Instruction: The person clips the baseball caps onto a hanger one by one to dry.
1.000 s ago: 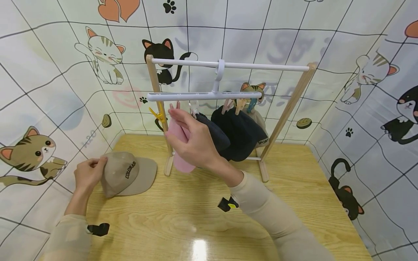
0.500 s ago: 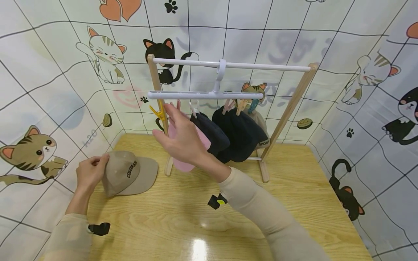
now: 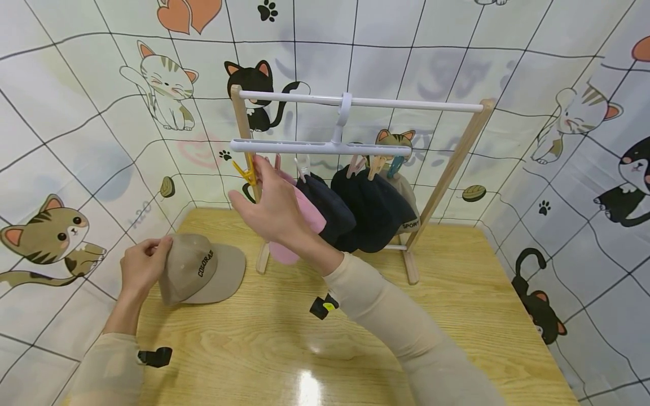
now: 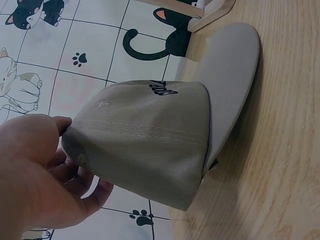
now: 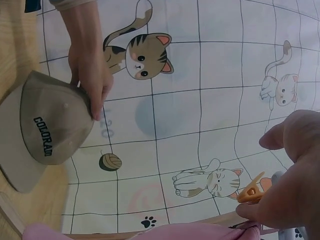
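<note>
My left hand [image 3: 144, 268] pinches the crown of a beige baseball cap [image 3: 190, 270] with dark lettering. In the left wrist view the cap [image 4: 135, 140] has its brim low over the wooden table. My right hand [image 3: 276, 203] is raised at the left end of a white clip hanger [image 3: 294, 148], thumb spread away from the fingers. Its fingertips are right at a yellow clothespin [image 3: 246, 171], which dangles from the hanger; the right wrist view shows this clothespin [image 5: 252, 189] between thumb and fingers. Behind the hand hangs a pink cap [image 3: 311, 213], partly hidden.
A rack with wooden legs [image 3: 452, 166] and a white rod [image 3: 416, 104] carries the hanger. Dark caps [image 3: 373, 211] and another beige cap [image 3: 406, 194] hang from clothespins on its right. A cat-printed sheet [image 3: 437, 34] surrounds the wooden table [image 3: 244, 344].
My right hand has moved left from in front of the pink cap to the yellow clothespin. The left hand keeps holding the beige cap, almost still.
</note>
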{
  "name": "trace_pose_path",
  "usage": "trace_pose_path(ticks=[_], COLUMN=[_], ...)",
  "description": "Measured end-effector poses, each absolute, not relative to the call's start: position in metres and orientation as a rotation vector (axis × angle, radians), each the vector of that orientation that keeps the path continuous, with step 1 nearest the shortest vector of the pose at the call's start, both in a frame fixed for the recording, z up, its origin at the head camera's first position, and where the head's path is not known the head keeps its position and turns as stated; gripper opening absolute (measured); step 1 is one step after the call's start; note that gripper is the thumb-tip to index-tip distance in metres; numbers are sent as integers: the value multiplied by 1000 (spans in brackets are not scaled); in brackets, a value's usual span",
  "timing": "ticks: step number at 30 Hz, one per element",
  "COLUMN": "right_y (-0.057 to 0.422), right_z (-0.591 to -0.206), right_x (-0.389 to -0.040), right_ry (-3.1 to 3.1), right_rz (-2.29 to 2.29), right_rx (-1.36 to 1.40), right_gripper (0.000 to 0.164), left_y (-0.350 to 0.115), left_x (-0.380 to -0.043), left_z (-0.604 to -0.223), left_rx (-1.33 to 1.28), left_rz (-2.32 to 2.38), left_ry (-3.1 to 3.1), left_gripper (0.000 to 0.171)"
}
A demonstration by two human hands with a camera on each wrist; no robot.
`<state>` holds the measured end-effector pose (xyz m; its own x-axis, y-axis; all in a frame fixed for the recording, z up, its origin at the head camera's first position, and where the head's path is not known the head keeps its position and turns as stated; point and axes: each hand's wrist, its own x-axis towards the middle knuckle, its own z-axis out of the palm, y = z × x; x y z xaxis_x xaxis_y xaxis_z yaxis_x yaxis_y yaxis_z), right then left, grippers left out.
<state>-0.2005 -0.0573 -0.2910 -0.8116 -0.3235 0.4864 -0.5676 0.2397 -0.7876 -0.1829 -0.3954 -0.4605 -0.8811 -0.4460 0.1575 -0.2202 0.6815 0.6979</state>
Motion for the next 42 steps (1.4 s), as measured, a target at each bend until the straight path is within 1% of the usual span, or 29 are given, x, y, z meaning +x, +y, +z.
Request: trace_pose_path(ticks=[8, 14, 23, 35, 42], right_y=[-62, -64, -66, -69, -71], right_z=[-289, -287, -284, -281, -281], right_x=[-204, -204, -204, -208, -210], right_ry=[-2225, -2215, -2140, -2075, -2056], right_rz=[1662, 1678, 1646, 1566, 1577], right_rx=[807, 743, 659, 567, 515], right_gripper=[70, 61, 44, 43, 38], left_y=[-389, -381, -367, -355, -351], left_x=[-181, -179, -176, -174, -172], left_z=[-449, -439, -424, -411, -405], left_rx=[407, 314, 177, 37, -45], left_rz=[-990, -980, -1008, -992, -983], left_ry=[-2578, -2574, -2600, -2584, -2567], left_gripper=[55, 51, 52, 44, 40])
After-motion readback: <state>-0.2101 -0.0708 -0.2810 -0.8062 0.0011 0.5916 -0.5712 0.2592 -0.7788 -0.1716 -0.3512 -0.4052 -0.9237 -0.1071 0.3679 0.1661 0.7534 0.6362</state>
